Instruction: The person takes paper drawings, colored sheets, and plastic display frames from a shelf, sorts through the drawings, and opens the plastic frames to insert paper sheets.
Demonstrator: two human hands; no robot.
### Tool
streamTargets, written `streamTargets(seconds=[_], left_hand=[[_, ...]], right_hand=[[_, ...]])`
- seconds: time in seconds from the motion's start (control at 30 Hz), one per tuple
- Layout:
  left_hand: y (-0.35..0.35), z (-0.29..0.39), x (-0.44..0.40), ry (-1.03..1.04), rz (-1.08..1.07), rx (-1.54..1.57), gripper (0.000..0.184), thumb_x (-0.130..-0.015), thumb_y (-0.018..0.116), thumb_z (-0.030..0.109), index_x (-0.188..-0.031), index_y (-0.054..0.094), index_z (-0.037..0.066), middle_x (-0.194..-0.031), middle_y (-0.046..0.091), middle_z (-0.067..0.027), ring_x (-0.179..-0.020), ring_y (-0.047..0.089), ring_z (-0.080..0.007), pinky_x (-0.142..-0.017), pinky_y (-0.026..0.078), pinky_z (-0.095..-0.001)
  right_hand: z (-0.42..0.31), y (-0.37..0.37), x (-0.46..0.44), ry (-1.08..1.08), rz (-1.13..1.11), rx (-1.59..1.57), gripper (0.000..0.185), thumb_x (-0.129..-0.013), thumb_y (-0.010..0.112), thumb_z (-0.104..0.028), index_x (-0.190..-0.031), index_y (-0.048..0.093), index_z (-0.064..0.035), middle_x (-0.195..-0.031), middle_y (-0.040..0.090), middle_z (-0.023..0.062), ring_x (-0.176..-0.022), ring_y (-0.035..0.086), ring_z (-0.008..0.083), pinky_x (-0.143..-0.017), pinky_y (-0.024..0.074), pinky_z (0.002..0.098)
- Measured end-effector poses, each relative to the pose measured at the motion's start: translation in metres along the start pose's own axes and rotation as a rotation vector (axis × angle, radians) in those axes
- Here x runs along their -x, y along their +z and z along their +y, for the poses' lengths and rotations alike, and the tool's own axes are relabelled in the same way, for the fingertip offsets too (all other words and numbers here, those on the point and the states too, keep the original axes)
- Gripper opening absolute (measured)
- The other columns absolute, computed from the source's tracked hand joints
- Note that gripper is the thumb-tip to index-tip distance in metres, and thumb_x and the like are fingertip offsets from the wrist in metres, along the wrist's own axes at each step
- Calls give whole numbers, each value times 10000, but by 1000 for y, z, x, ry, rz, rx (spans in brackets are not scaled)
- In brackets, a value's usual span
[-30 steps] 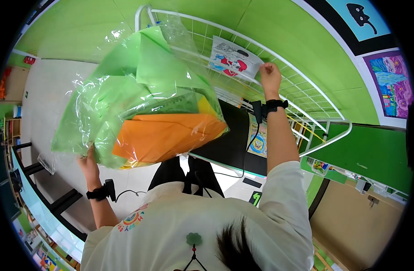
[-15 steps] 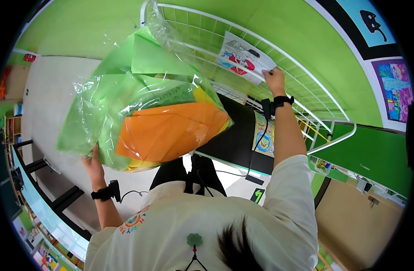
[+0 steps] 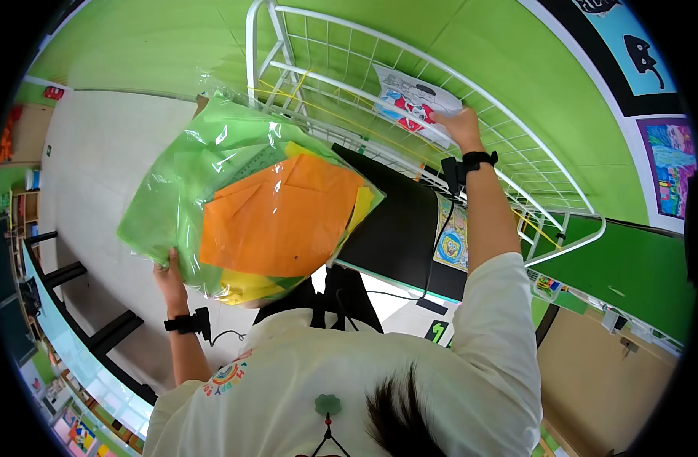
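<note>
A clear plastic bag [image 3: 189,175] with green, yellow and orange sheets [image 3: 280,217] inside hangs from my left hand [image 3: 169,276], whose fingers are closed on its lower left edge. My right hand [image 3: 458,128] is at the white wire rack [image 3: 349,80], pinching the right end of a paper with a coloured cartoon drawing [image 3: 410,97]. That paper lies inside the rack, partly behind its wires. The bag's upper edge is close to the rack's left end.
A black surface [image 3: 391,228] with a yellow cartoon picture [image 3: 452,244] is below the rack. Framed pictures [image 3: 670,164] hang on the green wall at the right. A glass-topped rail with black supports [image 3: 113,335] runs at the left.
The bag has come down and away from the rack's left end, uncovering that end and yellow cords. My right hand and the drawing have shifted slightly right, and the hand reaches further over the paper.
</note>
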State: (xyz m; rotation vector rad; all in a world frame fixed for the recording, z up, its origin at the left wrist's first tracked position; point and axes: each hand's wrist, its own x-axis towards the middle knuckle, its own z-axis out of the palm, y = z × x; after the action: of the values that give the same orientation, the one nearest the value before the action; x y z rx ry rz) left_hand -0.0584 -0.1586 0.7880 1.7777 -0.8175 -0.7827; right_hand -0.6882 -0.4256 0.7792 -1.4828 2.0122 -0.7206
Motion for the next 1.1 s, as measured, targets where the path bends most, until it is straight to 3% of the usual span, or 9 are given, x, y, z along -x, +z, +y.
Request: streamTargets(seconds=[0.27, 0.4, 0.5, 0.57, 0.7, 0.9, 1.0, 1.03, 1.1], left_hand=[[-9, -17, -5, -33, 17, -30, 190, -911, 583, 152, -1016, 607, -4, -906, 612, -5, -794, 531, -75, -700, 431, -230], [-8, -8, -4, -19, 26, -10, 179, -909, 584, 141, -1007, 608, -6, -904, 612, -4, -783, 523, -69, -696, 426, -224], [-11, -12, -9, -11, -6, 1, 190, -908, 590, 148, -1023, 604, -3, -925, 614, -8, -799, 527, -71, -713, 431, -227], [-13, -21, -17, 9, -8, 41, 204, -908, 591, 154, -1037, 599, -4, -931, 613, -9, -807, 529, -74, -721, 435, -234], [-15, -30, -28, -29, -67, 37, 229, -910, 590, 157, -1068, 591, -8, -961, 620, -19, -842, 542, -86, -746, 442, -243], [-19, -42, -57, 29, -179, 41, 254, -902, 606, 169, -1082, 589, -9, -987, 625, -37, -858, 561, -109, -751, 457, -263], [-19, -44, -65, 28, -199, 56, 241, -899, 605, 162, -1060, 599, -18, -985, 628, -51, -854, 565, -117, -754, 459, -267], [-18, -44, -68, 22, -207, 59, 230, -899, 603, 154, -1050, 605, -20, -984, 630, -54, -852, 566, -119, -759, 458, -268], [-14, -42, -71, 42, -200, 62, 225, -898, 602, 151, -1048, 606, -17, -977, 630, -54, -846, 569, -123, -747, 463, -268]], right_hand=[[-35, 0, 26, -246, 349, 68, 371, -703, 739, -293, -902, 671, 13, -805, 659, 220, -749, 655, 327, -696, 507, 334], [-61, -41, 72, -357, 618, -203, 268, -745, 753, -191, -932, 681, -15, -793, 689, 107, -692, 645, 170, -643, 496, 293], [-74, -85, 141, 157, 516, -128, 302, -772, 742, -130, -987, 638, 55, -890, 677, 88, -707, 615, 107, -617, 481, 248], [-60, -77, 182, -75, 577, -633, 354, -793, 712, -79, -1097, 586, 51, -976, 659, 91, -805, 617, 134, -699, 480, 254], [4, -62, 282, 120, 549, -735, 450, -810, 659, -6, -1221, 487, 51, -1165, 580, 123, -1025, 562, 173, -879, 430, 288], [111, -5, 452, 877, 1004, -1340, 402, -815, 613, 17, -1206, 522, 11, -1136, 587, 111, -1012, 583, 231, -851, 486, 350], [113, 22, 508, 549, 413, 351, 431, -783, 608, 53, -1200, 548, -38, -1084, 606, 141, -979, 600, 248, -802, 509, 343], [108, 27, 508, 569, 412, 379, 500, -755, 596, 89, -1224, 536, -73, -1076, 598, 155, -961, 608, 250, -797, 510, 336], [187, 64, 503, 608, 640, -344, 478, -775, 600, 60, -1223, 541, -94, -1083, 586, 113, -975, 595, 224, -790, 503, 327]])
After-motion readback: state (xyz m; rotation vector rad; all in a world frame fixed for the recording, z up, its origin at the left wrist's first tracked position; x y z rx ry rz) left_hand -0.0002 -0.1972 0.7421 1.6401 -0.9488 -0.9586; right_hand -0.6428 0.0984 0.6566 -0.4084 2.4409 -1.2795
